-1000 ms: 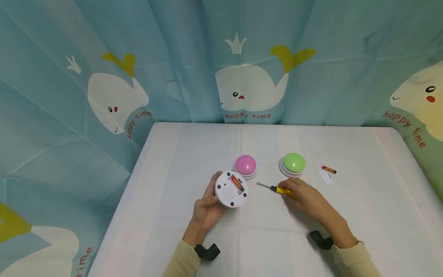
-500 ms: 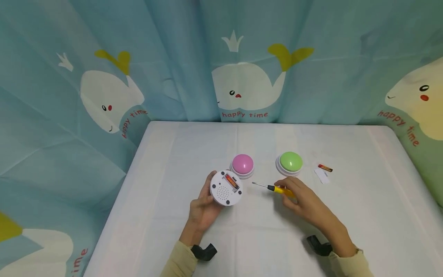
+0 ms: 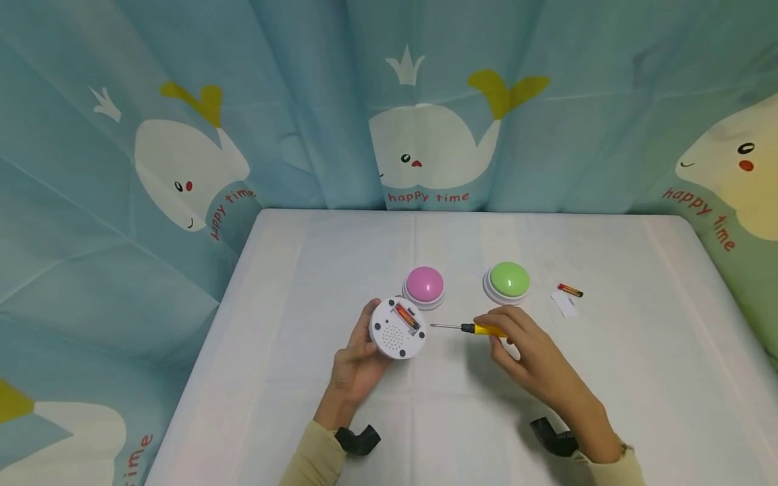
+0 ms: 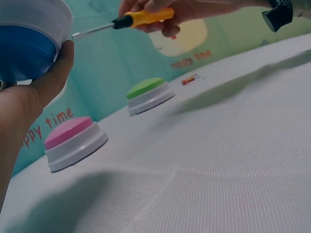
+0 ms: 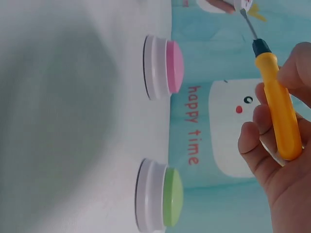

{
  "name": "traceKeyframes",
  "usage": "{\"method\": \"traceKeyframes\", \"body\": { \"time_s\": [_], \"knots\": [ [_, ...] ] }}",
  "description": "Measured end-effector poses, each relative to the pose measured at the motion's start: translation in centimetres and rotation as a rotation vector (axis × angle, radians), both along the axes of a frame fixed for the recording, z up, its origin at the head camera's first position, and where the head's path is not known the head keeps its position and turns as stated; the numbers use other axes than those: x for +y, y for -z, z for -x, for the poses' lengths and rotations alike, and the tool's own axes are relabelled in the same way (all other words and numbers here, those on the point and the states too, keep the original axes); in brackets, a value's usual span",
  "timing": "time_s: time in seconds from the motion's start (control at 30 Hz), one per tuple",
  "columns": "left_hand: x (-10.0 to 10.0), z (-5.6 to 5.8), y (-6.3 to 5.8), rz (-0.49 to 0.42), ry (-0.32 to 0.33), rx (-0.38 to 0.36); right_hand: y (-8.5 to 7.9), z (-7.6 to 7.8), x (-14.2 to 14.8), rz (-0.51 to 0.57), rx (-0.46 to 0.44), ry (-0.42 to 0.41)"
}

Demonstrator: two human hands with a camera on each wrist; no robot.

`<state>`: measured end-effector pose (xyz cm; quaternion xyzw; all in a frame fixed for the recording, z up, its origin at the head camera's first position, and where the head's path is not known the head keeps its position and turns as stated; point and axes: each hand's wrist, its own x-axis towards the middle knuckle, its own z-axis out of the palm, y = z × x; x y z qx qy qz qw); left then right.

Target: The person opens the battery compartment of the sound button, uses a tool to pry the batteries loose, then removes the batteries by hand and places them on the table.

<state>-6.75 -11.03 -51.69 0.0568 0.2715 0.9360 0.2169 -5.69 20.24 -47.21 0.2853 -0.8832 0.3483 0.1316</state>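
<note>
The left hand [image 3: 357, 364] grips a blue button [image 3: 394, 343] in the air, turned over so its battery [image 3: 408, 317] shows; the right hand [image 3: 536, 354] pinches a screwdriver [image 3: 467, 328] by the handle, leaving the tip free, just beside the button; a pink button [image 3: 425, 285] and green button [image 3: 510, 279] stand dome-up beyond.

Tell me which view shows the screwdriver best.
The right wrist view: the screwdriver appears largest there, with most of its handle and shaft visible. The head view shows it small, its handle partly covered by the right hand. The left wrist view shows the shaft, but that hand overlaps the handle.
</note>
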Motion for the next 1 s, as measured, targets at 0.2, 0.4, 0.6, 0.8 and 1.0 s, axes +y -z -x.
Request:
{"method": "traceKeyframes", "body": {
  "time_s": [0.2,0.4,0.6,0.8,1.0],
  "knots": [
    [0.0,0.1,0.4,0.038,-0.006,-0.002,-0.4,0.1,-0.9,0.007,0.009,-0.032],
    [0.1,0.3,0.5,0.067,-0.006,0.004,-0.6,0.1,-1.3,-0.035,0.045,-0.023],
    [0.1,0.2,0.5,0.065,0.000,0.021,-1.0,0.1,-1.5,-0.080,0.052,-0.006],
    [0.3,0.0,0.6,0.070,-0.018,0.039,-0.9,-0.1,-2.0,-0.036,0.073,-0.020],
    [0.5,-0.3,0.6,0.059,-0.039,0.058,-0.2,-0.1,-2.7,0.068,0.156,-0.040]
  ]
}}
